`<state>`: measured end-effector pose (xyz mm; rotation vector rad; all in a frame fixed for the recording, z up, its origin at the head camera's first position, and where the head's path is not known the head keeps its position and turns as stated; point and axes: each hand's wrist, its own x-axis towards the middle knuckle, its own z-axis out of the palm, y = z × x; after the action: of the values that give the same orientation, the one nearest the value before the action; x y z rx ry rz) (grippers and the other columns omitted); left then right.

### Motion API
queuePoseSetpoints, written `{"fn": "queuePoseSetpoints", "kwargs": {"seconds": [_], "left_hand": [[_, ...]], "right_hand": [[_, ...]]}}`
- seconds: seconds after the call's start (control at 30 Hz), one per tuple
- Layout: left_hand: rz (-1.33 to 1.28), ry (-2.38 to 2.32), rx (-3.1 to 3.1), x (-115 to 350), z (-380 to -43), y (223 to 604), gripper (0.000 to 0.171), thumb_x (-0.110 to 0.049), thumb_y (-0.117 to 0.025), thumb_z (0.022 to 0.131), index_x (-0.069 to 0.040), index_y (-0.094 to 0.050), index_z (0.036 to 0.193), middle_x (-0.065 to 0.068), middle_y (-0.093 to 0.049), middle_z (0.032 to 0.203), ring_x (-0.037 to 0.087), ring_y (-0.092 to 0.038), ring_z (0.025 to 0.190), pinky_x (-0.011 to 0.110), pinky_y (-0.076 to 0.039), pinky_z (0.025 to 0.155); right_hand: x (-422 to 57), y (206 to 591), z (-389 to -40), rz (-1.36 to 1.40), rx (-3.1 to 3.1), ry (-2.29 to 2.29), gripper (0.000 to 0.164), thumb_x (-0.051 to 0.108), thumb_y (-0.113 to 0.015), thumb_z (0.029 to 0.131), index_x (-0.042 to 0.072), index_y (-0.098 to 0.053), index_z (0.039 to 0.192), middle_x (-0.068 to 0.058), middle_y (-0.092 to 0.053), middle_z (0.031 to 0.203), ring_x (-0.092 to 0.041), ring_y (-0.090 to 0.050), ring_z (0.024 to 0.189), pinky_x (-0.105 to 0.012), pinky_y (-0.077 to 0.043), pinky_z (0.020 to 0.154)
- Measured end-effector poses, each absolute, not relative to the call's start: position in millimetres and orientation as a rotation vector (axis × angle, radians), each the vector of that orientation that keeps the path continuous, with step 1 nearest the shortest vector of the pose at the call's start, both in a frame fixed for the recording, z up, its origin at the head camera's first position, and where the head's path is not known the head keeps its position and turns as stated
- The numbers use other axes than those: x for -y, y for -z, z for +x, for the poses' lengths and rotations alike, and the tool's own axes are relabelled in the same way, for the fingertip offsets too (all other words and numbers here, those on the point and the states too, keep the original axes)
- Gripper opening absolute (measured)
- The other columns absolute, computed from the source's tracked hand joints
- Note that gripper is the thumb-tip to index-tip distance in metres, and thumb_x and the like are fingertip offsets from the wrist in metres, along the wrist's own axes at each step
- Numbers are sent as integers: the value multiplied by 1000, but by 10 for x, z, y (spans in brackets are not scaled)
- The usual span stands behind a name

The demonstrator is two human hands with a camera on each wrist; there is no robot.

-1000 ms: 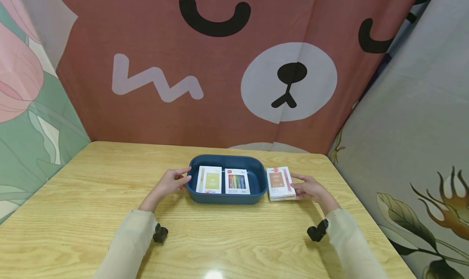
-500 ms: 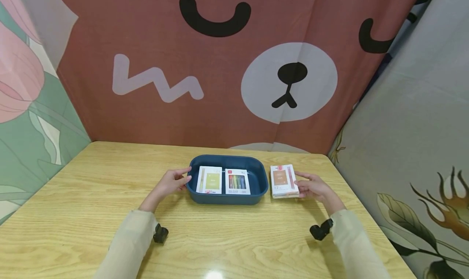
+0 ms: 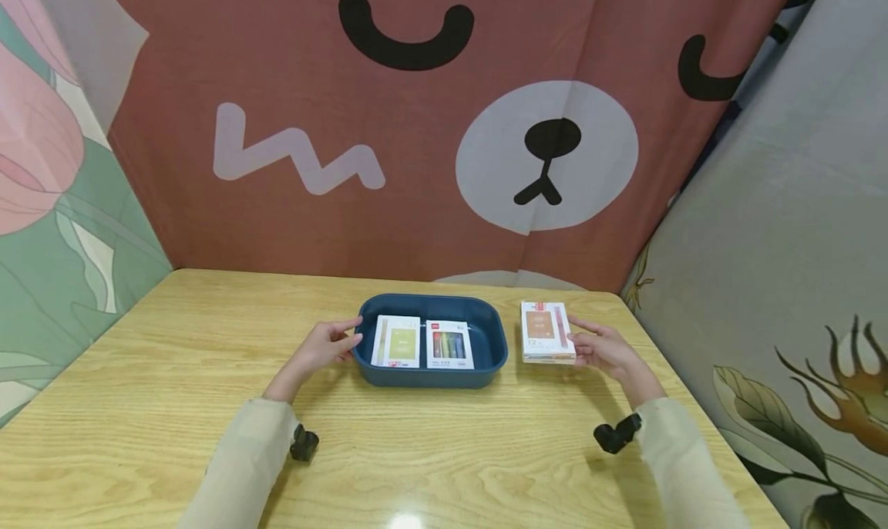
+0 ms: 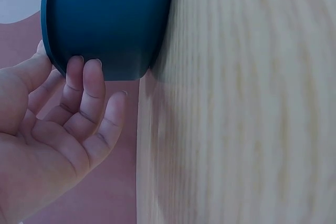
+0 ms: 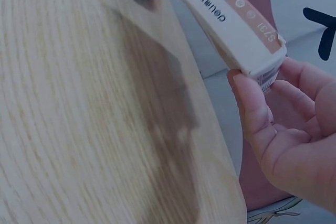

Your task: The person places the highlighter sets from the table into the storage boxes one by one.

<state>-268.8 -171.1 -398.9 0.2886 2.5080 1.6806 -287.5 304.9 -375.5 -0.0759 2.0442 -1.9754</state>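
Note:
A blue plastic bin (image 3: 430,379) stands on the table, my left hand (image 3: 321,353) at its left end. In the left wrist view, the thumb is at the rim and fingertips touch the outer wall (image 4: 113,19). Inside lie two flat white boxes side by side: one with a yellow-green panel (image 3: 402,344), the other a box picturing coloured sticks (image 3: 449,345). My right hand (image 3: 610,353) pinches a white box with an orange panel (image 3: 546,333) by its right edge. In the right wrist view this deli-branded box (image 5: 231,19) is tilted above the tabletop, casting a shadow.
The wooden table (image 3: 444,452) ends at a hanging cloth with a bear face (image 3: 416,205) behind. Patterned cloths flank it, a floral one (image 3: 798,282) on the right and a pink-and-green one (image 3: 62,205) on the left. Bare tabletop shows in front of the bin.
My right hand has carried the orange-panel box rightward and a little farther back, away from the bin's right end. My left hand and the bin have stayed put.

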Motion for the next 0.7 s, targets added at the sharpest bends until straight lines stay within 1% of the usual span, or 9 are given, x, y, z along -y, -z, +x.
{"fn": "queuePoseSetpoints", "kwargs": {"seconds": [0.17, 0.37, 0.7], "left_hand": [[275, -1681, -2505, 1707, -2688, 3992, 46, -18, -53, 91, -2, -41, 133, 12, -52, 74, 31, -56, 70, 39, -47, 64], [261, -1671, -2501, 1698, -2691, 3990, 46, -18, -53, 91, -4, -42, 133, 12, -52, 74, 30, -56, 70, 38, -47, 64], [256, -1664, -2505, 1702, -2695, 3991, 45, -18, -53, 91, -3, -42, 133, 11, -53, 74, 29, -56, 69, 37, -47, 64]], "right_hand": [[-3030, 3685, -2860, -90, -2016, 1995, 58, 2, -42, 94, -4, -8, 141, -4, -65, 78, -14, -62, 68, -28, -50, 60], [-2963, 3631, -2854, -104, -1953, 2055, 59, -1, -43, 93, -5, -8, 140, -7, -65, 78, -15, -62, 67, -28, -50, 58], [-2753, 3530, -2861, -188, -1972, 2064, 58, -4, -43, 91, -7, -11, 140, -6, -64, 79, -15, -61, 67, -28, -50, 57]]}}
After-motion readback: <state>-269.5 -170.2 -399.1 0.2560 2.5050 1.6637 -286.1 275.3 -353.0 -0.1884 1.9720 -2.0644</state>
